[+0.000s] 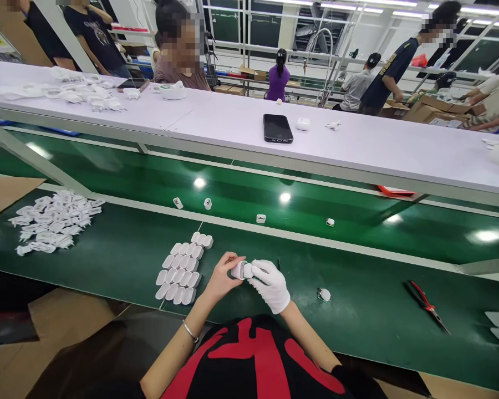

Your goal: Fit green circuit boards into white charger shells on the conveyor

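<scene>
My bare left hand (221, 278) and my white-gloved right hand (271, 284) meet over the green work surface (357, 310), both pinched on one small white plastic charger housing (240, 270). Just left of my hands lie neat rows of several like white housings (182, 269). A single small white part (324, 295) lies to the right of my gloved hand.
A heap of white plastic parts (54, 220) sits at the far left. Red-handled pliers (426, 305) lie at the right. Single white housings (260, 218) ride the green conveyor behind. A black phone (278, 128) rests on the white shelf; other people work beyond.
</scene>
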Tool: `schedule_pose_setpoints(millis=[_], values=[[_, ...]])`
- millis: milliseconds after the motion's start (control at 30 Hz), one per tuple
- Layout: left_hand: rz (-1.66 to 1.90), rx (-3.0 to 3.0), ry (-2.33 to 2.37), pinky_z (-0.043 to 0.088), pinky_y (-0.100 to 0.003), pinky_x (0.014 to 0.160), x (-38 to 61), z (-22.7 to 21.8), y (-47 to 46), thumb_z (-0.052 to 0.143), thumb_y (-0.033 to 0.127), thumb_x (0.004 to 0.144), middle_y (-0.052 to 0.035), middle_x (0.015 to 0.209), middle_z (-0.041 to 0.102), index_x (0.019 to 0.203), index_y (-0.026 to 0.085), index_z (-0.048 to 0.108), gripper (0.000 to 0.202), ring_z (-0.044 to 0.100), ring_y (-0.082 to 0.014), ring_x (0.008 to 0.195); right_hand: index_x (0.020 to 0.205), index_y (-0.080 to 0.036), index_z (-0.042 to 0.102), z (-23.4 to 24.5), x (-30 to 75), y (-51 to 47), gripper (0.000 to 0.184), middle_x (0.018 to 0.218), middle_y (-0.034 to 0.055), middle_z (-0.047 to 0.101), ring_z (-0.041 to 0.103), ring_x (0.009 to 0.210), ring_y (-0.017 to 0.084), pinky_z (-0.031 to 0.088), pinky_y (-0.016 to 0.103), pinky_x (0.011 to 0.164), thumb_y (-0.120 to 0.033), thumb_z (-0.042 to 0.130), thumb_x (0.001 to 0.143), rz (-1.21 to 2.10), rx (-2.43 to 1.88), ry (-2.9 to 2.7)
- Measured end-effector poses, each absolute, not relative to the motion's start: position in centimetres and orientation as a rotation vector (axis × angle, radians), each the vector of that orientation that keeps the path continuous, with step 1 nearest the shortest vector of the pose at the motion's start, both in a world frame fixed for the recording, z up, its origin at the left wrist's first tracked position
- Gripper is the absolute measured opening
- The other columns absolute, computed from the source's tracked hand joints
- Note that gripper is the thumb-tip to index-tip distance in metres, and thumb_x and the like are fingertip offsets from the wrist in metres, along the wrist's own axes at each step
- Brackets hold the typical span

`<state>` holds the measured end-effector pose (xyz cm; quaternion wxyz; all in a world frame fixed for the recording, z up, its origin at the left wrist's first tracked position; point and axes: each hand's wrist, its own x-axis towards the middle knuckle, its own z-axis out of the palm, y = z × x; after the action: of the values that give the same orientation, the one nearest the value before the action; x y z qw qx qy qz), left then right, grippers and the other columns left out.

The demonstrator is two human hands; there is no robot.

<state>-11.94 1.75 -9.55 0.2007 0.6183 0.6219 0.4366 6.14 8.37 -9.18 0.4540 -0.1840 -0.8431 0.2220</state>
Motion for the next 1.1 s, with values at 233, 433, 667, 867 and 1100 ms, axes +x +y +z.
schedule_pose_setpoints(millis=[233, 433, 667, 867, 1100], values=[[1.2, 1.751, 1.737, 0.047, -0.034, 0.092, -12.2, -9.4, 1.8, 0.062, 0.008, 0.065, -0.0053, 0.105, 0.051, 0.115, 0.023, 0.062, 0.052, 0.055, -0.0198, 0.101, 0.108, -0.028, 0.064, -9.3, 6.0, 8.5, 0.027, 0.103, 0.0078, 0.066, 0.062, 0.097, 0.023, 0.054, 0.042, 0.083, -0.016, 0.059, 0.084, 0.491, -0.457, -2.142], [1.16, 1.773, 1.742, 0.047, -0.033, 0.091, -12.2, -9.3, 1.8, 0.061, 0.009, 0.067, -0.0054, 0.105, 0.051, 0.114, 0.023, 0.062, 0.05, 0.055, -0.0196, 0.101, 0.114, -0.027, 0.061, -9.0, 6.0, 8.5, 0.029, 0.105, 0.0098, 0.065, 0.061, 0.097, 0.023, 0.055, 0.04, 0.08, -0.019, 0.057, 0.087, 0.411, -0.424, -2.12], [1.14, 1.791, 1.763, 0.047, -0.033, 0.092, -11.7, -9.2, 1.8, 0.061, 0.008, 0.066, -0.0051, 0.105, 0.052, 0.115, 0.024, 0.062, 0.052, 0.055, -0.0198, 0.101, 0.117, -0.028, 0.059, -9.7, 6.0, 8.7, 0.031, 0.103, 0.0088, 0.065, 0.061, 0.097, 0.021, 0.055, 0.04, 0.08, -0.017, 0.054, 0.089, 0.353, -0.356, -2.114], [1.142, 1.799, 1.767, 0.047, -0.033, 0.091, -11.5, -9.2, 1.9, 0.062, 0.01, 0.068, -0.0051, 0.105, 0.052, 0.115, 0.024, 0.062, 0.049, 0.056, -0.0198, 0.1, 0.119, -0.027, 0.057, -9.9, 6.4, 8.5, 0.033, 0.104, 0.0101, 0.064, 0.061, 0.098, 0.021, 0.056, 0.039, 0.079, -0.014, 0.054, 0.089, 0.3, -0.37, -2.086], [1.117, 1.821, 1.774, 0.047, -0.033, 0.091, -11.6, -8.9, 1.8, 0.063, 0.009, 0.066, -0.0044, 0.105, 0.051, 0.116, 0.025, 0.061, 0.052, 0.056, -0.019, 0.1, 0.12, -0.026, 0.056, -10.3, 6.3, 8.6, 0.037, 0.104, 0.0097, 0.065, 0.061, 0.099, 0.021, 0.054, 0.038, 0.081, -0.011, 0.056, 0.087, 0.26, -0.362, -2.095]])
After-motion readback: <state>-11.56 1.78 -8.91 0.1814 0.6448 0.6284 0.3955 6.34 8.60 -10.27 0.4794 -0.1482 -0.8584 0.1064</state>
